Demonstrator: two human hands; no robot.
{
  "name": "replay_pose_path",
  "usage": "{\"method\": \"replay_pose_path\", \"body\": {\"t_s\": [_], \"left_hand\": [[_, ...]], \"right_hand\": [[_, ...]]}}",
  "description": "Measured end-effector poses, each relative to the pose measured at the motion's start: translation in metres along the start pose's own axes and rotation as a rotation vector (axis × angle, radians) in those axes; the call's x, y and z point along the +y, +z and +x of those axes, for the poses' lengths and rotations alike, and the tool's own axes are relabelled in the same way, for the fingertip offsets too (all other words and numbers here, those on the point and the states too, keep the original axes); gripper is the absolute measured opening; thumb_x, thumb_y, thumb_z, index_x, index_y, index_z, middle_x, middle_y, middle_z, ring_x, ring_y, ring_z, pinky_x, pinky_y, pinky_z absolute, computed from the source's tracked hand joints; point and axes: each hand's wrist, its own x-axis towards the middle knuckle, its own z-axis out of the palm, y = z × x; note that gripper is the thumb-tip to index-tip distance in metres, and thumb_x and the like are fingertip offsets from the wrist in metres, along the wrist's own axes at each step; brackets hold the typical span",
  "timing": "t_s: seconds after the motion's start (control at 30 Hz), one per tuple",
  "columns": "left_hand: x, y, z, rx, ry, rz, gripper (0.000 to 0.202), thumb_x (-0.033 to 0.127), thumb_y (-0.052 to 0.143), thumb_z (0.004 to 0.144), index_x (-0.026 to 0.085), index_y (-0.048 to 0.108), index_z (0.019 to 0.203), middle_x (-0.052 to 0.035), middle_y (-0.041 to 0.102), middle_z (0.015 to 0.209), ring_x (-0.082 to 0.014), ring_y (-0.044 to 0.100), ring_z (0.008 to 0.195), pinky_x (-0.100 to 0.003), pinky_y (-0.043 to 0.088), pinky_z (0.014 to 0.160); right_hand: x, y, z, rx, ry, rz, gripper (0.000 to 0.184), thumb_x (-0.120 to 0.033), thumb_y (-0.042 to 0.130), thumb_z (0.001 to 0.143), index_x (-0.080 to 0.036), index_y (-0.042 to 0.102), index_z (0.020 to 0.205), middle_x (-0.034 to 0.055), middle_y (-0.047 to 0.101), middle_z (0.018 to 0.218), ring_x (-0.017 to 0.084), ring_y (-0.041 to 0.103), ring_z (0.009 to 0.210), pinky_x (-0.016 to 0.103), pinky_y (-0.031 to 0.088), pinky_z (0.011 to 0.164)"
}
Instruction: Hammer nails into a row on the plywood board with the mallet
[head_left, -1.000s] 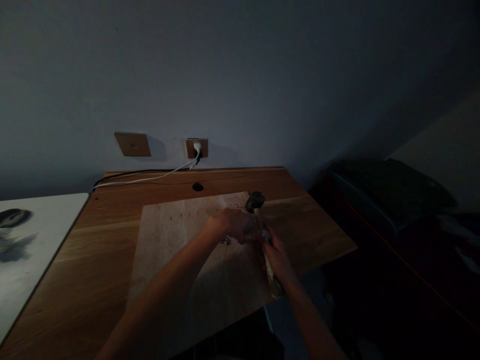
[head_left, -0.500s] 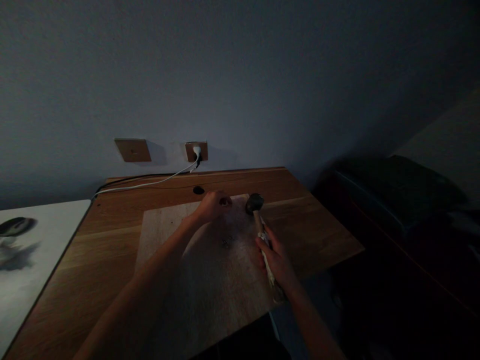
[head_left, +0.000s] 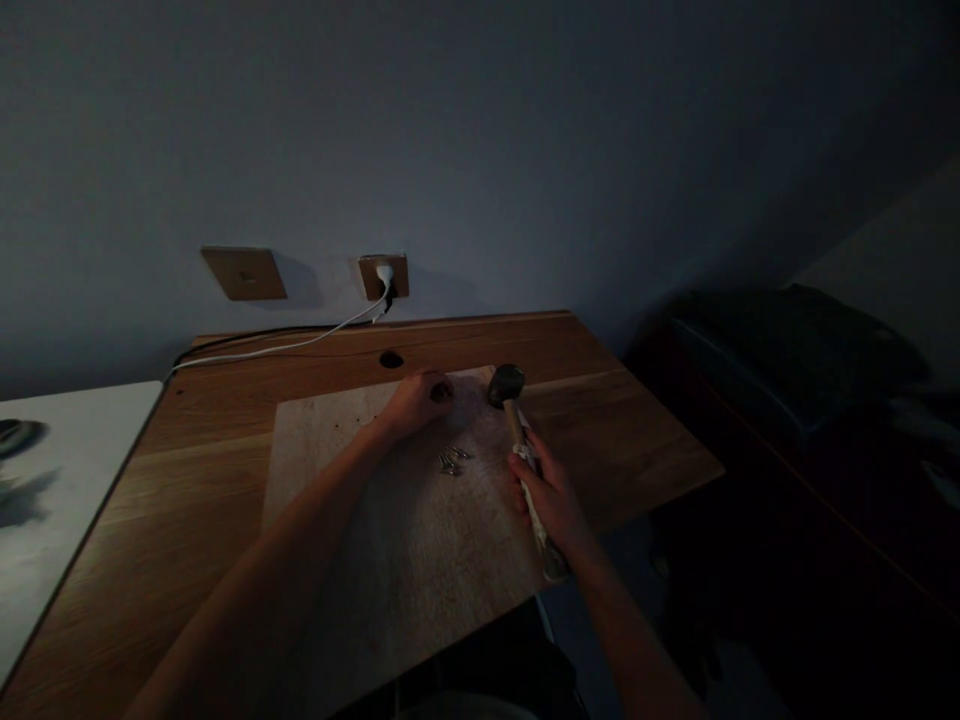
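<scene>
My right hand [head_left: 546,490] is wrapped round the pale, wrapped-looking handle of a mallet [head_left: 517,425]. The mallet's dark, rounded head points away from me, over the right edge of a pale wooden board [head_left: 427,560]. Near the board's far edge, my left hand [head_left: 418,402] has its fingers curled and pinched together. Whatever they hold, if anything, is too small and dark to make out. A few small metal screws [head_left: 450,462] lie loose on the board between my hands. Tiny dark spots [head_left: 337,426] show on the board left of my left hand.
The board lies on a brown wooden table [head_left: 637,440] set against a grey wall. A white plug [head_left: 385,273] sits in a wall socket, its cable [head_left: 285,349] running left along the table's back. Beside the table at left is a white surface [head_left: 75,480].
The whole view has shifted slightly, so the table sits higher. My left hand has drawn back a little to the left from the mallet head; the screws show more clearly. My right hand keeps its grip.
</scene>
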Motion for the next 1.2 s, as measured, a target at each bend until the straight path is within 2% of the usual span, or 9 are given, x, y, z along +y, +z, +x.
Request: {"method": "replay_pose_path", "body": {"t_s": [0.17, 0.47, 0.63, 0.73, 0.87, 1.03, 1.2], "left_hand": [[0.003, -0.002, -0.002, -0.014, 0.003, 0.023, 0.020, 0.015, 0.067, 0.078, 0.017, 0.080, 0.093, -0.0082, 0.075, 0.099, -0.0243, 0.071, 0.093, -0.032, 0.056, 0.090], [0.005, -0.002, -0.004, -0.044, -0.004, 0.045, 0.023, 0.016, 0.071, 0.078, 0.017, 0.081, 0.098, -0.0099, 0.075, 0.102, -0.0266, 0.072, 0.095, -0.033, 0.057, 0.089], [0.003, -0.001, -0.003, -0.067, -0.009, 0.029, 0.025, 0.010, 0.065, 0.082, 0.018, 0.082, 0.099, -0.0082, 0.076, 0.100, -0.0234, 0.073, 0.093, -0.031, 0.057, 0.090], [0.003, -0.002, -0.002, -0.068, -0.020, 0.025, 0.022, 0.012, 0.069, 0.084, 0.017, 0.082, 0.100, -0.0090, 0.075, 0.101, -0.0236, 0.073, 0.091, -0.031, 0.056, 0.088], [0.004, -0.004, -0.002, -0.050, -0.046, 0.029, 0.016, 0.015, 0.074, 0.083, 0.015, 0.081, 0.097, -0.0115, 0.075, 0.104, -0.0243, 0.072, 0.090, -0.033, 0.057, 0.088], [0.009, -0.006, -0.004, -0.050, -0.072, 0.026, 0.015, 0.013, 0.072, 0.082, 0.016, 0.082, 0.093, -0.0107, 0.076, 0.098, -0.0248, 0.072, 0.086, -0.033, 0.057, 0.084], [0.009, -0.006, -0.004, -0.053, -0.088, 0.014, 0.015, 0.016, 0.071, 0.081, 0.018, 0.082, 0.092, -0.0100, 0.078, 0.096, -0.0255, 0.074, 0.086, -0.032, 0.057, 0.082]], "right_hand": [[-0.004, 0.002, -0.002, 0.007, 0.002, 0.006, 0.066, -0.048, 0.068, 0.092, -0.025, 0.056, 0.152, -0.0076, 0.053, 0.065, 0.012, 0.049, 0.045, 0.021, 0.042, 0.038], [-0.018, 0.001, -0.007, -0.011, 0.024, 0.080, 0.074, -0.051, 0.069, 0.087, -0.022, 0.051, 0.152, -0.0094, 0.055, 0.068, 0.009, 0.047, 0.041, 0.018, 0.038, 0.035], [-0.026, 0.006, -0.008, -0.099, -0.004, 0.076, 0.064, -0.049, 0.068, 0.091, -0.026, 0.055, 0.149, -0.0094, 0.056, 0.066, 0.008, 0.047, 0.041, 0.017, 0.038, 0.035], [-0.036, 0.013, -0.010, -0.158, -0.026, 0.045, 0.061, -0.046, 0.069, 0.090, -0.028, 0.058, 0.147, -0.0092, 0.056, 0.066, 0.008, 0.047, 0.040, 0.018, 0.037, 0.034], [-0.047, 0.024, -0.013, -0.159, -0.047, -0.011, 0.059, -0.044, 0.067, 0.091, -0.026, 0.059, 0.146, -0.0083, 0.056, 0.070, 0.008, 0.048, 0.040, 0.018, 0.040, 0.033], [-0.045, 0.027, -0.012, -0.185, -0.071, -0.085, 0.056, -0.038, 0.062, 0.093, -0.022, 0.058, 0.147, -0.0083, 0.054, 0.070, 0.008, 0.047, 0.041, 0.018, 0.040, 0.032], [-0.039, 0.026, -0.010, -0.156, -0.058, -0.087, 0.062, -0.041, 0.061, 0.093, -0.023, 0.054, 0.152, -0.0086, 0.055, 0.070, 0.008, 0.047, 0.041, 0.018, 0.040, 0.033]]}}
